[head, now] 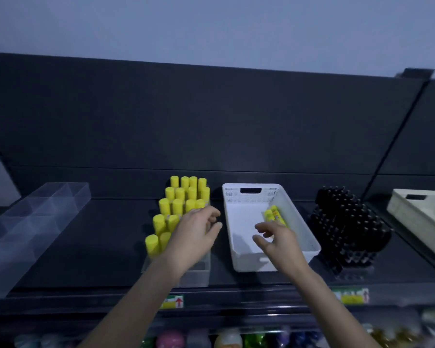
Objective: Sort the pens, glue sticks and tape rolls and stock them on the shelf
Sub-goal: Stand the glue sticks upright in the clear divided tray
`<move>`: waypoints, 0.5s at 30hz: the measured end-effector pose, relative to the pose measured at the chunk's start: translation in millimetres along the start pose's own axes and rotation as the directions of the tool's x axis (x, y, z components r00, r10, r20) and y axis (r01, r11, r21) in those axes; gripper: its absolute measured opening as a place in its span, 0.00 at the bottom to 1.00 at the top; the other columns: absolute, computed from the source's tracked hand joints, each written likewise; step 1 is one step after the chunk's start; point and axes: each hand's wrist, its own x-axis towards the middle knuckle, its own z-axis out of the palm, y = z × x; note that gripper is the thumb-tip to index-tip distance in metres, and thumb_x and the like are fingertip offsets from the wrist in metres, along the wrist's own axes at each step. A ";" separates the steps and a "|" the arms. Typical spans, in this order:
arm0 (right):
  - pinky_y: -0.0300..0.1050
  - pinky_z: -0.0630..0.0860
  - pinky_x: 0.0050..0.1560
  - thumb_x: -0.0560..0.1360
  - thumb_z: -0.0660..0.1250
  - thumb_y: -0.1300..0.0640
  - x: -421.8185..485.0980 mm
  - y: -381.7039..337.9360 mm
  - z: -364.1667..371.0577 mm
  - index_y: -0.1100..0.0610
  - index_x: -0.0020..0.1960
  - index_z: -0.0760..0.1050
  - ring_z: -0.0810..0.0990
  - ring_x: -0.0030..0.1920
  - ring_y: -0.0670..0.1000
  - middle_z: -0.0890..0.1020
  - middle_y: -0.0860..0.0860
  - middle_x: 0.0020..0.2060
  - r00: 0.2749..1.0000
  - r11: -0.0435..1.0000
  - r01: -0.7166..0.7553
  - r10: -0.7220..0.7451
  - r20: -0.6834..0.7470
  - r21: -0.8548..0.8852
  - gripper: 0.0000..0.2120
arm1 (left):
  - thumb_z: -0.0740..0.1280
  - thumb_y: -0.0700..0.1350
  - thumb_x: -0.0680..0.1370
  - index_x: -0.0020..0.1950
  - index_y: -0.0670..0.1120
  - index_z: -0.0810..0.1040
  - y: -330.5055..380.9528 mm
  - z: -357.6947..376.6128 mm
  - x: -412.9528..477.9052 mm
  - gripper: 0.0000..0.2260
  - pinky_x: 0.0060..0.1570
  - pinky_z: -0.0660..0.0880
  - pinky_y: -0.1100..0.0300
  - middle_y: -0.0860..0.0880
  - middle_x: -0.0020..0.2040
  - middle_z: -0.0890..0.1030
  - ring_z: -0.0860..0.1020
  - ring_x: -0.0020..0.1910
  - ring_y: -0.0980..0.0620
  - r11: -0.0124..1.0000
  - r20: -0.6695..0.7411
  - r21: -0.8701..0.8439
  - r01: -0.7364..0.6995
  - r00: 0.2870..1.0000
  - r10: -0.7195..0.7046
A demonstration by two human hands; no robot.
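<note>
Several yellow glue sticks (178, 199) stand upright in rows in a clear tray (199, 272) on the dark shelf (98, 247). My left hand (196, 232) hovers over the right side of those rows, fingers loosely curled, holding nothing that I can see. A white basket (309, 237) sits just to the right with two glue sticks (274, 214) lying inside. My right hand (276, 239) reaches into the basket, fingers spread and relaxed, just short of those sticks. A block of upright black pens (349, 222) stands right of the basket.
A long clear divided organiser (35, 217) lies at the shelf's left. A cream basket (422, 212) sits at the far right. Price labels (172, 301) mark the shelf's front edge, and colourful round items (226, 339) fill the shelf below.
</note>
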 end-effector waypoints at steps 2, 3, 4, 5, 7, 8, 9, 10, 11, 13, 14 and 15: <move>0.38 0.68 0.50 0.75 0.65 0.60 4.9 28.4 -20.6 0.61 0.60 0.76 0.76 0.51 0.51 0.79 0.55 0.56 0.999 0.998 -0.051 0.052 0.014 -0.042 0.15 | 0.64 0.41 0.77 0.57 0.42 0.78 20.8 30.9 12.7 0.10 0.52 0.72 0.60 0.46 0.50 0.81 0.78 0.51 0.50 0.999 0.054 -0.035 0.022 0.998 -0.021; 0.41 0.69 0.53 0.75 0.64 0.60 8.0 40.4 -29.4 0.61 0.61 0.75 0.77 0.53 0.53 0.79 0.56 0.56 0.997 0.996 -0.065 0.067 0.025 -0.068 0.15 | 0.63 0.41 0.77 0.58 0.42 0.78 28.6 44.5 18.5 0.11 0.52 0.72 0.60 0.46 0.50 0.81 0.78 0.51 0.50 0.998 0.078 -0.047 0.047 0.996 -0.043; 0.43 0.69 0.55 0.76 0.63 0.61 11.3 50.4 -36.6 0.62 0.61 0.75 0.76 0.55 0.55 0.78 0.57 0.56 0.997 0.994 -0.071 0.074 0.033 -0.082 0.14 | 0.62 0.41 0.78 0.58 0.42 0.77 33.6 56.9 24.5 0.11 0.52 0.73 0.61 0.46 0.50 0.81 0.78 0.52 0.50 0.996 0.097 -0.048 0.073 0.993 -0.068; 0.44 0.69 0.55 0.76 0.62 0.61 14.7 58.7 -41.7 0.62 0.60 0.75 0.76 0.55 0.56 0.78 0.58 0.56 0.995 0.993 -0.081 0.085 0.046 -0.088 0.14 | 0.62 0.41 0.78 0.59 0.42 0.77 36.1 68.0 30.5 0.11 0.51 0.72 0.62 0.46 0.51 0.81 0.78 0.52 0.50 0.995 0.113 -0.039 0.094 0.990 -0.089; 0.42 0.68 0.52 0.76 0.62 0.62 21.0 70.5 -46.8 0.63 0.58 0.76 0.76 0.55 0.57 0.78 0.59 0.54 0.992 0.990 -0.097 0.105 0.075 -0.102 0.12 | 0.61 0.41 0.78 0.60 0.41 0.77 37.7 85.8 41.9 0.12 0.50 0.72 0.63 0.46 0.51 0.82 0.78 0.52 0.50 0.990 0.157 -0.014 0.137 0.979 -0.133; 0.42 0.67 0.50 0.76 0.61 0.62 24.6 74.7 -47.9 0.63 0.56 0.76 0.76 0.54 0.57 0.79 0.59 0.53 0.990 0.989 -0.096 0.106 0.088 -0.110 0.11 | 0.61 0.41 0.78 0.60 0.41 0.77 38.0 93.7 47.9 0.12 0.50 0.72 0.63 0.46 0.52 0.81 0.78 0.52 0.50 0.986 0.175 -0.002 0.165 0.971 -0.162; 0.43 0.66 0.48 0.76 0.61 0.63 28.6 78.2 -48.4 0.63 0.52 0.77 0.76 0.52 0.58 0.79 0.59 0.49 0.988 0.989 -0.101 0.113 0.107 -0.110 0.09 | 0.61 0.41 0.78 0.60 0.41 0.77 37.5 101.6 54.3 0.12 0.50 0.72 0.63 0.46 0.52 0.81 0.78 0.52 0.50 0.982 0.197 0.008 0.189 0.962 -0.187; 0.44 0.64 0.44 0.76 0.60 0.63 33.0 80.1 -48.9 0.63 0.45 0.75 0.75 0.48 0.58 0.78 0.59 0.43 0.986 0.989 -0.104 0.116 0.121 -0.106 0.06 | 0.60 0.41 0.79 0.60 0.41 0.77 37.2 108.8 61.2 0.12 0.50 0.72 0.62 0.46 0.53 0.81 0.78 0.53 0.49 0.977 0.229 0.022 0.214 0.950 -0.213; 0.44 0.61 0.40 0.75 0.59 0.64 37.4 81.0 -49.0 0.60 0.37 0.71 0.73 0.43 0.57 0.75 0.57 0.38 0.984 0.988 -0.110 0.124 0.131 -0.109 0.08 | 0.60 0.41 0.79 0.60 0.42 0.77 37.5 115.0 68.5 0.12 0.50 0.71 0.62 0.46 0.53 0.80 0.77 0.54 0.49 0.971 0.262 0.039 0.236 0.935 -0.238; 0.41 0.60 0.38 0.76 0.57 0.64 45.4 81.3 -47.4 0.53 0.31 0.61 0.68 0.40 0.54 0.70 0.55 0.35 0.979 0.988 -0.114 0.129 0.155 -0.104 0.16 | 0.61 0.41 0.78 0.53 0.44 0.78 38.1 127.7 84.4 0.08 0.47 0.70 0.62 0.45 0.50 0.78 0.76 0.50 0.47 0.956 0.321 0.063 0.287 0.901 -0.292; 0.40 0.60 0.38 0.77 0.56 0.63 49.4 80.7 -46.0 0.51 0.31 0.58 0.68 0.40 0.53 0.71 0.56 0.38 0.974 0.987 -0.121 0.138 0.178 -0.103 0.17 | 0.61 0.41 0.77 0.46 0.45 0.76 39.8 132.8 93.1 0.05 0.43 0.68 0.61 0.45 0.46 0.77 0.74 0.45 0.47 0.947 0.344 0.084 0.309 0.883 -0.319; 0.39 0.60 0.38 0.78 0.55 0.61 53.9 80.4 -44.2 0.51 0.31 0.58 0.68 0.41 0.53 0.72 0.58 0.40 0.966 0.984 -0.146 0.163 0.201 -0.100 0.18 | 0.62 0.42 0.77 0.39 0.46 0.73 40.7 139.4 102.7 0.06 0.39 0.66 0.61 0.45 0.41 0.74 0.71 0.39 0.48 0.938 0.356 0.111 0.328 0.868 -0.346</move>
